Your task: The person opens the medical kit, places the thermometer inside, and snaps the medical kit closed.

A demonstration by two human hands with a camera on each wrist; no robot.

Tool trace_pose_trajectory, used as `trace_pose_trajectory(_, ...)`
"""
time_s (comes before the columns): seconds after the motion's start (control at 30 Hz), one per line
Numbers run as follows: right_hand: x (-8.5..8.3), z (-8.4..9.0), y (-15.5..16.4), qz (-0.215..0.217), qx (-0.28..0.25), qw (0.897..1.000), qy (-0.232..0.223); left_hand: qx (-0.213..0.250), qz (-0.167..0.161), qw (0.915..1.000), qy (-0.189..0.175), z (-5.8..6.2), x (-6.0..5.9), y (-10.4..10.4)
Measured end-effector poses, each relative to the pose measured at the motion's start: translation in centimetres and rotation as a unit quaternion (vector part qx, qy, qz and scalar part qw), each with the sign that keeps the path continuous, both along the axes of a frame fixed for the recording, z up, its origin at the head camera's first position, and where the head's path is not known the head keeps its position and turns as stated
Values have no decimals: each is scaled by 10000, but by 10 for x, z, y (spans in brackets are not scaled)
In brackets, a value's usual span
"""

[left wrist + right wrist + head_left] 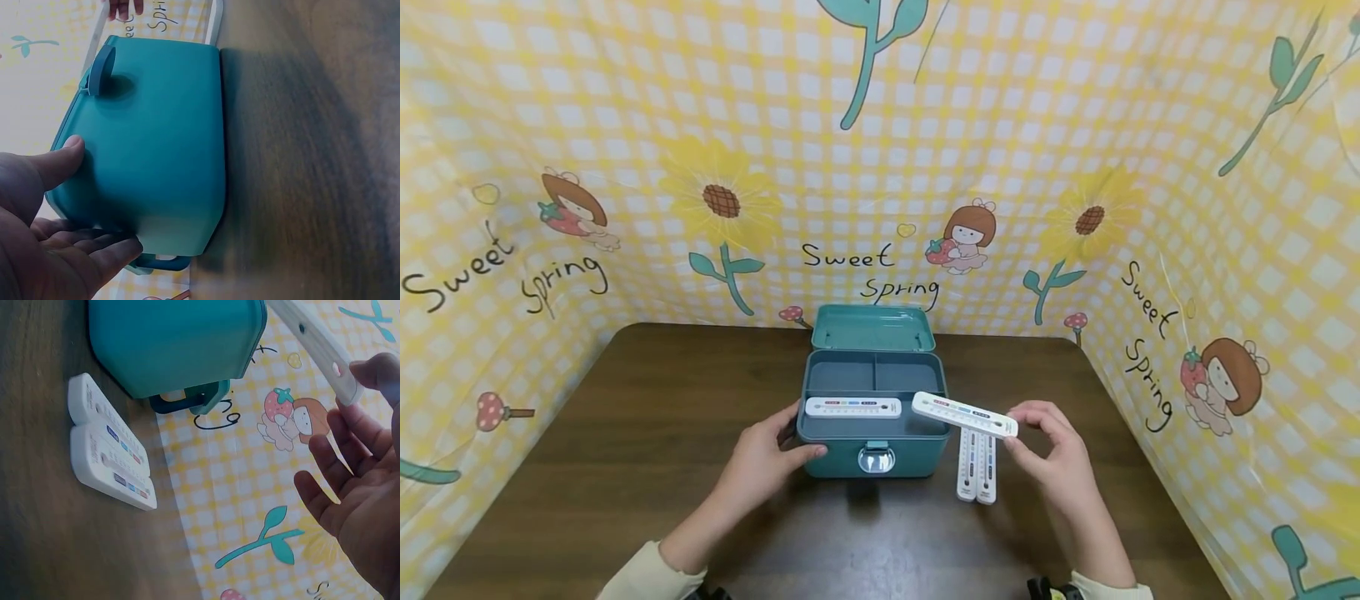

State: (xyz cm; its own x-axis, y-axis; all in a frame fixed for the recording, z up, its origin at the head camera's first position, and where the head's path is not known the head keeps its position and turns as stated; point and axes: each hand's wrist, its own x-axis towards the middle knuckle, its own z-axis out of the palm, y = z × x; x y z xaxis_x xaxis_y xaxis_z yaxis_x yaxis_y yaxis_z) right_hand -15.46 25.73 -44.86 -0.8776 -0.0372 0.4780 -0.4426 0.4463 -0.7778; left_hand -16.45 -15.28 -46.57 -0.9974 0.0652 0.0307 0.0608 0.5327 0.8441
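Overhead, the open teal box (872,417) is steadied at its front left corner by the left hand (767,462), thumb and fingers curled round it. One white thermometer (964,414) is pinched by the right hand (1052,450) above the box's right edge. Another thermometer (853,407) lies across the tray, unseen from either wrist. Two more (109,453) are shown side by side on the table (625,433), clearest from the right wrist.

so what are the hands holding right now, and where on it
The right hand pinches a white thermometer by its right end, over the open teal box. The left hand grips that box's front left corner.
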Motion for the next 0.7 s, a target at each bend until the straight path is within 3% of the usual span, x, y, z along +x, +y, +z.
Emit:
trace_pose_trajectory(0.13,-12,4,2,301,412,9987,36,-30,-17,10000,43,0,0,-1)
trace_pose_trajectory(0.47,-30,19,-1,825,885,9910,-570,15,-9,10000,83,0,1,-1)
trace_pose_trajectory(0.7,-41,25,-10,1197,1141,9851,-474,87,7,9999,81,2,2,-1)
